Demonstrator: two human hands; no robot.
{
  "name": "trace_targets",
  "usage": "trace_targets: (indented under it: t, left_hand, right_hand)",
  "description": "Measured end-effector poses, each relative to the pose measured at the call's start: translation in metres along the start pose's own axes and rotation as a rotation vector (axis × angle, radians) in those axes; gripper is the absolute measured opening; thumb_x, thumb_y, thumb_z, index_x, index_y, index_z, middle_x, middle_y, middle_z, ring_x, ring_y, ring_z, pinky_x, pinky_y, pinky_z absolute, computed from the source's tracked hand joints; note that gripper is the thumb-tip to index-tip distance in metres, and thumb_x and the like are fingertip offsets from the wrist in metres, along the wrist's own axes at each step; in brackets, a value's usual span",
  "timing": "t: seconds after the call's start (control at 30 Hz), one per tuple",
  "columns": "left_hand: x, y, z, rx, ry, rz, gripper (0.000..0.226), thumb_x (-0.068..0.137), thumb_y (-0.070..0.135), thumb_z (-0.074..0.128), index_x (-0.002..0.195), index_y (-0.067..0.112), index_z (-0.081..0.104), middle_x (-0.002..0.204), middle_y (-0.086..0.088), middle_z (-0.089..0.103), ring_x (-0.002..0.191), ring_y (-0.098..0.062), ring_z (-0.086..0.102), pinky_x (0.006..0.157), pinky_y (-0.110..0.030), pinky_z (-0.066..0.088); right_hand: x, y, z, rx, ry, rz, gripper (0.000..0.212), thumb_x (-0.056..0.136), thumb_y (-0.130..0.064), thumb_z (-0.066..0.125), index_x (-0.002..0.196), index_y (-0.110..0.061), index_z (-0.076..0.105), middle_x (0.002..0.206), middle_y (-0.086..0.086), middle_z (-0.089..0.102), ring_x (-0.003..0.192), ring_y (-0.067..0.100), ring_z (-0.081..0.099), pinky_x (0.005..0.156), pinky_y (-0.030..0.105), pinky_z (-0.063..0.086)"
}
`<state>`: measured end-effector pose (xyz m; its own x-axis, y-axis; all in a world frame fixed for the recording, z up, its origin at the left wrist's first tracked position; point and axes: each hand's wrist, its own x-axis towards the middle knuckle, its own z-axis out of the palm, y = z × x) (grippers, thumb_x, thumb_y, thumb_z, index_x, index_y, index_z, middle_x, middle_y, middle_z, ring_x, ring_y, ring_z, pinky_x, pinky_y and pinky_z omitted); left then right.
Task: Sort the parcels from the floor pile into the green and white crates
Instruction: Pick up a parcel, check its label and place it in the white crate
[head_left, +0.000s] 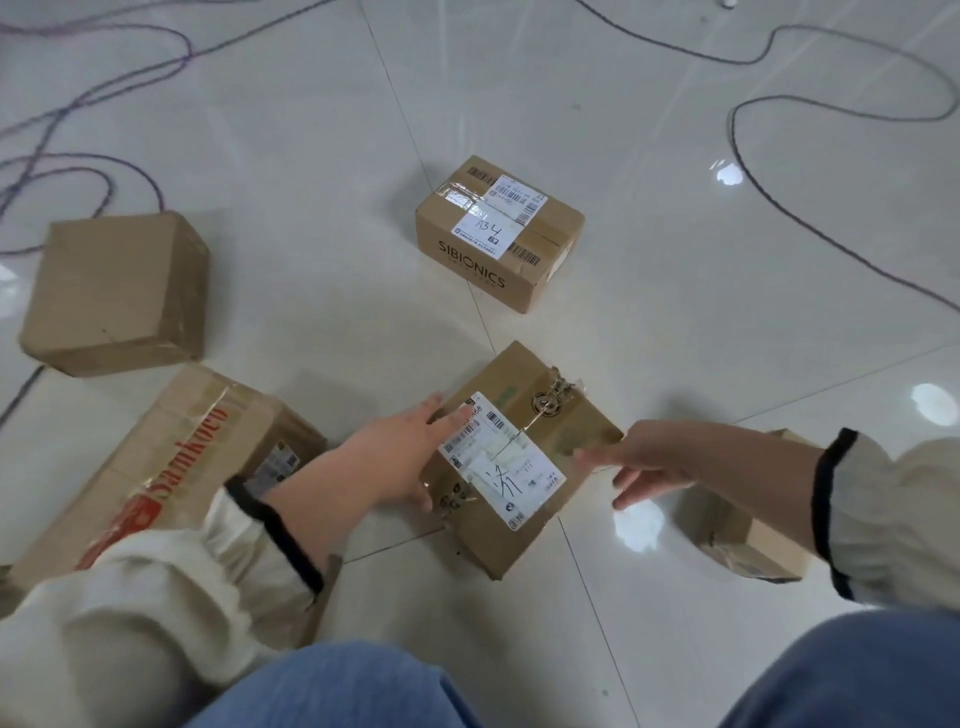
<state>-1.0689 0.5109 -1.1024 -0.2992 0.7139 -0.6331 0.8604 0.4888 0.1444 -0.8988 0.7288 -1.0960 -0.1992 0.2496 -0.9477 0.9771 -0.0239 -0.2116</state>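
Note:
A brown cardboard parcel (561, 421) with a white shipping label lies on the tiled floor just in front of me. My left hand (400, 452) lies flat against its left side, fingers straight, fingertips reaching the label. My right hand (644, 467) hovers at the parcel's right edge with fingers stretched out; I cannot tell whether it touches. Other parcels lie around: a SIBIONICS box (498, 234) marked A34 farther off, a plain box (117, 293) at the left, a long box with red lettering (171, 467) under my left arm, and a small box (743, 540) beneath my right forearm. No crate is in view.
Dark cables (831, 218) loop over the glossy white floor at the right and cables (78, 171) at the upper left. My blue-jeaned knees fill the bottom edge. Bare floor (322, 322) lies between the parcels.

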Motion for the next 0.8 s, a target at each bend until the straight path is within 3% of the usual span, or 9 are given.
trace_targets:
  t: [0.1, 0.17, 0.23, 0.3, 0.37, 0.47, 0.57, 0.7, 0.8]
  left_hand:
    - [-0.018, 0.006, 0.016, -0.185, 0.163, -0.228, 0.090, 0.085, 0.026, 0.067, 0.150, 0.015, 0.005, 0.147, -0.017, 0.033, 0.119, -0.031, 0.052, 0.091, -0.035, 0.046]
    - [-0.029, 0.013, 0.023, -0.463, 0.173, -0.369, 0.052, 0.085, 0.028, 0.064, 0.128, 0.005, 0.043, 0.108, -0.011, 0.061, 0.093, -0.026, 0.061, 0.072, -0.027, 0.045]
    - [-0.037, 0.021, 0.026, -0.817, 0.133, -0.436, 0.029, 0.083, 0.029, 0.067, 0.101, 0.007, 0.060, 0.083, -0.007, 0.065, 0.076, -0.025, 0.062, 0.062, -0.024, 0.044]
    - [-0.035, 0.024, 0.027, -1.005, 0.192, -0.429, 0.025, 0.082, 0.021, 0.070, 0.102, 0.008, 0.063, 0.095, -0.010, 0.070, 0.083, -0.024, 0.064, 0.069, -0.026, 0.047]
    - [-0.029, 0.023, 0.027, -0.980, 0.272, -0.393, 0.039, 0.080, 0.013, 0.071, 0.117, 0.011, 0.057, 0.115, -0.008, 0.066, 0.102, -0.022, 0.061, 0.082, -0.025, 0.045]
    - [-0.024, 0.018, 0.027, -1.020, 0.307, -0.406, 0.051, 0.081, 0.009, 0.069, 0.128, 0.008, 0.050, 0.127, -0.010, 0.060, 0.120, -0.026, 0.054, 0.092, -0.025, 0.040]
    - [-0.023, 0.016, 0.032, -1.132, 0.248, -0.425, 0.040, 0.085, 0.010, 0.066, 0.124, 0.011, 0.055, 0.124, -0.008, 0.061, 0.119, -0.024, 0.054, 0.099, -0.037, 0.044]
    - [-0.022, 0.017, 0.034, -1.187, 0.258, -0.452, 0.037, 0.088, 0.007, 0.061, 0.124, 0.012, 0.056, 0.122, -0.010, 0.063, 0.115, -0.025, 0.056, 0.099, -0.040, 0.045]
    - [-0.018, 0.020, 0.037, -1.280, 0.251, -0.481, 0.034, 0.091, 0.005, 0.056, 0.124, 0.015, 0.056, 0.108, -0.007, 0.066, 0.095, -0.023, 0.061, 0.081, -0.032, 0.052]
  right_hand:
    - [0.005, -0.002, -0.005, -0.021, 0.253, -0.279, 0.084, 0.073, -0.033, 0.079, 0.140, -0.006, 0.035, 0.129, 0.018, 0.054, 0.105, 0.027, 0.062, 0.091, 0.035, 0.050]
    - [0.004, -0.009, 0.005, -0.165, 0.313, -0.419, 0.073, 0.074, -0.024, 0.079, 0.137, -0.010, 0.044, 0.124, 0.013, 0.058, 0.101, 0.022, 0.056, 0.080, 0.026, 0.044]
    - [0.005, -0.011, 0.016, -0.264, 0.320, -0.446, 0.060, 0.075, -0.025, 0.078, 0.127, -0.008, 0.053, 0.112, 0.009, 0.061, 0.092, 0.019, 0.054, 0.069, 0.023, 0.042]
    - [0.005, -0.010, 0.022, -0.301, 0.291, -0.386, 0.056, 0.075, -0.029, 0.078, 0.120, -0.002, 0.056, 0.103, 0.010, 0.059, 0.086, 0.020, 0.054, 0.064, 0.024, 0.045]
    - [0.005, -0.008, 0.022, -0.250, 0.229, -0.282, 0.057, 0.075, -0.029, 0.078, 0.117, 0.000, 0.053, 0.102, 0.012, 0.057, 0.088, 0.024, 0.058, 0.071, 0.032, 0.053]
    - [0.007, -0.005, 0.020, -0.166, 0.147, -0.220, 0.056, 0.075, -0.029, 0.078, 0.118, -0.005, 0.051, 0.095, 0.011, 0.060, 0.083, 0.023, 0.061, 0.075, 0.035, 0.054]
    - [0.011, -0.004, 0.021, -0.103, 0.128, -0.230, 0.054, 0.077, -0.023, 0.078, 0.121, -0.008, 0.051, 0.112, 0.014, 0.062, 0.099, 0.030, 0.062, 0.089, 0.041, 0.053]
    - [0.017, -0.006, 0.018, -0.070, 0.070, -0.247, 0.057, 0.076, -0.013, 0.077, 0.125, -0.014, 0.048, 0.117, 0.008, 0.059, 0.104, 0.029, 0.060, 0.090, 0.040, 0.050]
    - [0.021, -0.009, 0.015, 0.016, -0.001, -0.265, 0.053, 0.074, 0.001, 0.076, 0.119, -0.016, 0.053, 0.111, 0.001, 0.063, 0.103, 0.023, 0.062, 0.086, 0.038, 0.053]
